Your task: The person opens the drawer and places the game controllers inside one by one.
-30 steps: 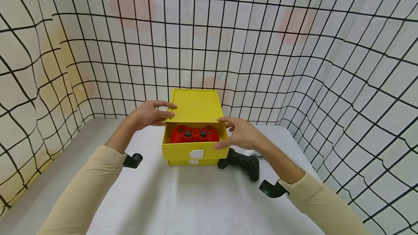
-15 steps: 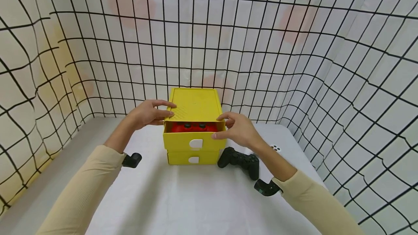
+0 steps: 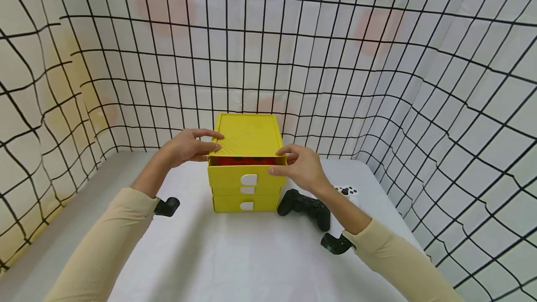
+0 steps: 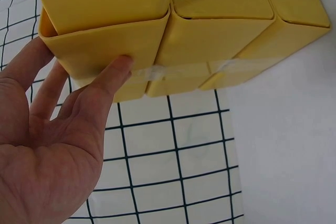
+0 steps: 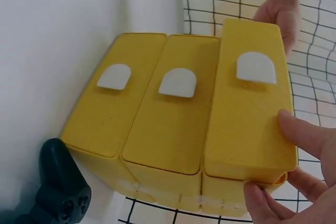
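Sticking out a little toward six o'clock, if twelve is straight away from the person, the top drawer is the part which I watch from beside the table. It sits in the yellow cabinet, above two lower drawers which look pushed in, and a red controller shows through its gap. The front has its long side from nine to three o'clock, but the drawer can slide, I judge, only along the line six to twelve, so this line matters most. The right hand is the nearer one: its thumb touches the front, which lies at nine o'clock from it, and its bent fingers are round the cabinet's corner. The left hand is rather wide, with fingers resting on the cabinet's top and left wall; from it, the front lies at about four o'clock. A black controller lies at four o'clock from the cabinet, and a white controller is partly hidden by the right forearm.
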Motion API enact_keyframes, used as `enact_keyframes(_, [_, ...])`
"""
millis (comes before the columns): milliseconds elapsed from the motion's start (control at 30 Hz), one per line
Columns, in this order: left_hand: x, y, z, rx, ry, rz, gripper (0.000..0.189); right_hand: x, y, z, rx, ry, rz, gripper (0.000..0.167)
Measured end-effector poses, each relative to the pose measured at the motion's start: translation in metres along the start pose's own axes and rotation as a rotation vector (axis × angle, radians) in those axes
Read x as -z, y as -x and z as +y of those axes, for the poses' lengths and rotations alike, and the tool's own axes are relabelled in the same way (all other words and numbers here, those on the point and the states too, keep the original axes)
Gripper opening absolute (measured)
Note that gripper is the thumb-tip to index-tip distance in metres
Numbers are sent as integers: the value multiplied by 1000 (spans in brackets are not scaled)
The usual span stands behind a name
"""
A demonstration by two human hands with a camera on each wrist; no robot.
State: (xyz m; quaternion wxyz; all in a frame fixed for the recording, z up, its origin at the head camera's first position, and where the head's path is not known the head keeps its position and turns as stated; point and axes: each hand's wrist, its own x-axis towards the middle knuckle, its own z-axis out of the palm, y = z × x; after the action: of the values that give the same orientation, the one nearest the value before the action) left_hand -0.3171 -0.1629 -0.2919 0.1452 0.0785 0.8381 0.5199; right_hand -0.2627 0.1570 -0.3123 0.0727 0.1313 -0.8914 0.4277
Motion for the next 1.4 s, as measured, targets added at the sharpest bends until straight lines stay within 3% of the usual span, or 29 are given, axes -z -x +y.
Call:
enact_keyframes(700, [-1, 0, 0, 3, -6, 4, 51, -15, -4, 7, 70, -16, 183, 32])
enact_keyframes(1400, [-1, -1, 2, 16, 7, 2, 50, -22, -11, 10, 114, -36, 246, 29])
